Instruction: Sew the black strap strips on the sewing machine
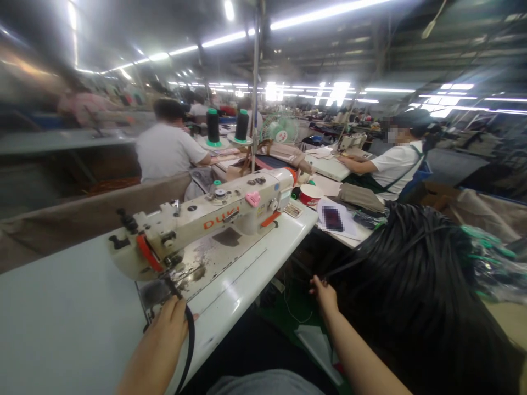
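Observation:
A long-arm sewing machine point(242, 206) with orange lettering stands on a white table. My left hand point(167, 323) is at its needle end, fingers closed on a narrow black strap point(190, 334). One end of this strap runs towards the presser foot, and the other hangs over the table's front edge. Off to the right, beyond that edge, my right hand point(323, 293) is closed in a pinch on the end of another black strap point(343, 267). That strap leads back into a thick hanging bundle of black straps point(415, 274). My fingers partly hide both grips.
Behind the machine are two black thread cones point(213, 127), a red-and-white tape roll point(310, 194) and a phone point(332, 218) on paper. Co-workers sit at left and right. Plastic-wrapped green-and-black items point(494, 258) lie beyond the bundle. A metal pole point(255, 82) rises behind the machine.

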Demonstrator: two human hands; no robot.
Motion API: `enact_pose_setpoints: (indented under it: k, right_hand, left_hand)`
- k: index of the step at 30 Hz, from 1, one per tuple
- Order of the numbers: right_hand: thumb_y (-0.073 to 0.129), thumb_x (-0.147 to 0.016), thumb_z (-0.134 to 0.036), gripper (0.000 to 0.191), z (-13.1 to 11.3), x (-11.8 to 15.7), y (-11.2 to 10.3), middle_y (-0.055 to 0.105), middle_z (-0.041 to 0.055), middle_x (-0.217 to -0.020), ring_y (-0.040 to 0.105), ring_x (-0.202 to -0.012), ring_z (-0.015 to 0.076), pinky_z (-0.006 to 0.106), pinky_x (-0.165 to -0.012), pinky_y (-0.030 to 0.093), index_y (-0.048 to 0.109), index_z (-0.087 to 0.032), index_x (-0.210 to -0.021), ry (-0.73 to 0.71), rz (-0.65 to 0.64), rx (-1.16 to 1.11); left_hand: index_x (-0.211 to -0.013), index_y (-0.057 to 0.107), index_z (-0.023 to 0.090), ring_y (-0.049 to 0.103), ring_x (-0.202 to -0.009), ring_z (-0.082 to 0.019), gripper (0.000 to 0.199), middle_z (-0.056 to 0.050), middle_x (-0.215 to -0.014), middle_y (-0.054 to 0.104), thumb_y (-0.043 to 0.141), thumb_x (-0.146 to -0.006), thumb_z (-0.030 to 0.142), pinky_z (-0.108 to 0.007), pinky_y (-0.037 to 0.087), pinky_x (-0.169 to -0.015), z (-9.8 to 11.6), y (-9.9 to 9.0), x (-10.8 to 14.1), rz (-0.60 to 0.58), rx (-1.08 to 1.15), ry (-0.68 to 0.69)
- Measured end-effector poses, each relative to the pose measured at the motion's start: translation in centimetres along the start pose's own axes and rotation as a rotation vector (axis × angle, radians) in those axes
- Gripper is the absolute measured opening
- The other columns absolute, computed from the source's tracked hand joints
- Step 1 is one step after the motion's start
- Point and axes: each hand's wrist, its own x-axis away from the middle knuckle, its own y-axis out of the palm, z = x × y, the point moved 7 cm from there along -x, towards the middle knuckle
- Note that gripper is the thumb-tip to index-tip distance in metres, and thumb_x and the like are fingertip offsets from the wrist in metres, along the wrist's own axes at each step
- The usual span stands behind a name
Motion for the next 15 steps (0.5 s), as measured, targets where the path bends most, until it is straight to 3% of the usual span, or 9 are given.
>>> enact_pose_setpoints:
  k: [3, 5, 7, 12, 15]
  right_hand:
    - [0.091, -0.054, -0.031, 0.032, 3.6, 3.7, 2.6, 0.058, 0.0002, -0.046, 0.048, -0.034, 0.0121, 0.022, -0.037, 0.027, 0.07, -0.014, -0.071, 0.076, -0.162, 0.045]
    - [0.091, -0.054, -0.031, 0.032, 4.1, 4.1, 2.8, 0.059, 0.0009, -0.047, 0.042, -0.032, 0.0096, 0.021, -0.036, 0.024, 0.072, -0.013, -0.072, 0.106, -0.2, 0.049]
    - [0.087, -0.061, -0.042, 0.037, 2.9, 2.5, 1.7, 0.06, 0.0006, -0.049, 0.037, -0.031, 0.0073, 0.021, -0.036, 0.021, 0.073, -0.013, -0.078, 0.105, -0.173, 0.029]
    - [0.062, -0.08, -0.068, 0.055, -2.4, -3.3, -2.8, 0.053, -0.0056, -0.047, 0.033, -0.032, 0.0069, 0.021, -0.037, 0.02, 0.068, -0.015, -0.096, 0.004, 0.057, -0.048]
    - [0.065, -0.077, -0.069, 0.057, -2.9, -3.0, -2.7, 0.055, -0.0036, -0.047, 0.039, -0.034, 0.0091, 0.022, -0.037, 0.022, 0.07, -0.015, -0.092, -0.046, 0.055, -0.039]
  left_hand:
    - [-0.121, 0.06, 0.017, 0.072, -0.107, -0.025, 0.026, -0.015, -0.128, 0.066, 0.048, -0.1, 0.027, -0.034, 0.057, -0.093, 0.0, 0.1, -0.1, 0.005, -0.026, 0.009]
    - [-0.12, 0.061, 0.017, 0.072, -0.107, -0.025, 0.026, -0.015, -0.127, 0.067, 0.051, -0.099, 0.028, -0.033, 0.057, -0.092, 0.1, -0.1, -0.2, 0.008, -0.032, 0.021]
    - [-0.119, 0.061, 0.016, 0.072, -0.107, -0.025, 0.025, -0.015, -0.125, 0.067, 0.052, -0.099, 0.028, -0.033, 0.058, -0.092, 0.4, -0.5, -0.4, 0.022, -0.03, 0.043]
    - [-0.117, 0.064, 0.016, 0.072, -0.106, -0.026, 0.024, -0.016, -0.124, 0.068, 0.056, -0.099, 0.029, -0.034, 0.058, -0.095, 1.1, -1.6, -0.5, 0.091, -0.053, 0.053]
    - [-0.118, 0.065, 0.014, 0.072, -0.108, -0.027, 0.026, -0.017, -0.124, 0.068, 0.055, -0.098, 0.029, -0.036, 0.057, -0.098, 1.1, -1.2, -0.4, 0.058, -0.059, 0.058]
